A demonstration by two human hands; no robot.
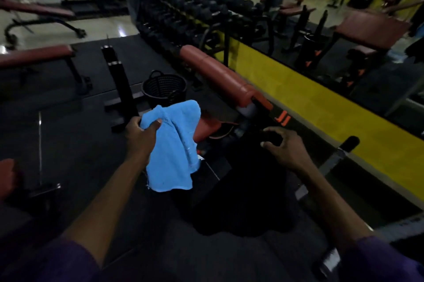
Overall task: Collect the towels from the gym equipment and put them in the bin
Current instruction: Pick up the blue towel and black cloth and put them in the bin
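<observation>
In the middle of the frame the left hand (pixel 141 131) grips the blue towel (pixel 172 150). The upper left corner of the cloth is bunched between the thumb and the curled fingers (pixel 135 121). The rest of the towel hangs freely below and to the right of the hand, and its top edge rises a little above the knuckles. Just above the towel in the picture stands the black bin (pixel 164 88), a woven basket with handles, on the dark floor; the towel is outside of it.

At the middle right, the right hand (pixel 285 147) has its fingers curled over a very dark shape (pixel 243 194). I cannot tell if the fingers grasp something or are only bent, because this area is too dark.

A red padded bench (pixel 213 70) runs from the centre toward the upper middle, beside a yellow wall strip (pixel 321 107). A rack of dumbbells (pixel 195 10) is at the top centre.
</observation>
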